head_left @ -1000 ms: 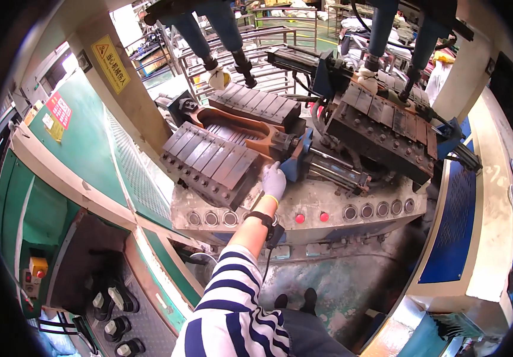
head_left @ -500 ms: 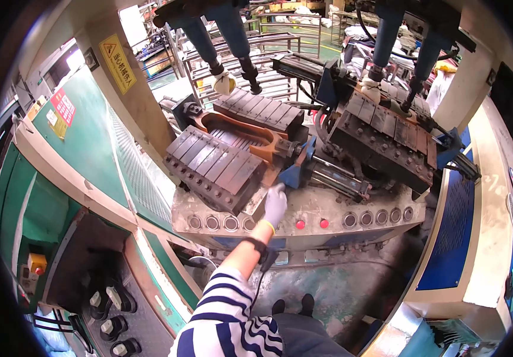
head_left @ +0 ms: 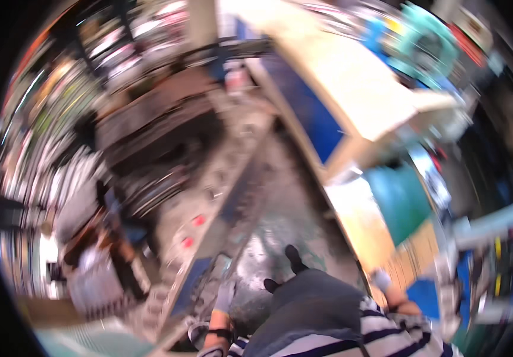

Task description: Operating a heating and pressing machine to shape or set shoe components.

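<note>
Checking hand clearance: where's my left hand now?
In the head view, your left hand is low, left of centre, between the blue panel below the red buttons and your trousers.

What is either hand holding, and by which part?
No held thing shows in the left hand; whether the right hand holds anything cannot be told through the blur.

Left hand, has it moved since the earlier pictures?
Yes, the left hand has drawn back, from beyond the red buttons to their near side.
</note>
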`<action>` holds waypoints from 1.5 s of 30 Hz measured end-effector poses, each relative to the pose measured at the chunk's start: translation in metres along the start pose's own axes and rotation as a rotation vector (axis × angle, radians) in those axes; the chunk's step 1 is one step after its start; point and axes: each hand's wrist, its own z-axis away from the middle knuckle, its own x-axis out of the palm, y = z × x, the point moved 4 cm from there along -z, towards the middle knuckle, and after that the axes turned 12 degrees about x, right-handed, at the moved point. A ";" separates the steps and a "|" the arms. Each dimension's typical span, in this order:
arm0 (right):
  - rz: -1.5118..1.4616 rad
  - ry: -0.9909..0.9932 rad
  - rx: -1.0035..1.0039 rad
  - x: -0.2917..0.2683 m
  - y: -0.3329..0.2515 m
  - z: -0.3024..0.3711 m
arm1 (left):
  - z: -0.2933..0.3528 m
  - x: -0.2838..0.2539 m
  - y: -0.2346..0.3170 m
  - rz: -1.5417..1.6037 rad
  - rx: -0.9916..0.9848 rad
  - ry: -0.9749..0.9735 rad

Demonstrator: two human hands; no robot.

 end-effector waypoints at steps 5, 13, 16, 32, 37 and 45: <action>-0.352 0.083 0.600 -0.049 0.019 -0.003 | -0.052 0.041 0.072 1.080 -0.597 -0.245; -0.825 0.347 0.884 -0.016 0.152 -0.059 | -0.299 0.061 0.258 0.019 0.564 -0.199; -0.678 0.504 1.023 -0.002 0.219 -0.063 | -0.417 0.090 0.373 0.505 -0.007 -0.639; -0.446 0.633 1.165 -0.015 0.323 -0.145 | -0.884 0.239 0.532 -0.180 0.020 -0.383; -0.414 0.616 1.204 -0.014 0.344 -0.137 | -0.878 0.243 0.553 0.226 -0.061 -0.466; -0.525 0.416 1.088 -0.032 0.298 -0.154 | -0.690 0.195 0.545 1.296 -0.065 -0.423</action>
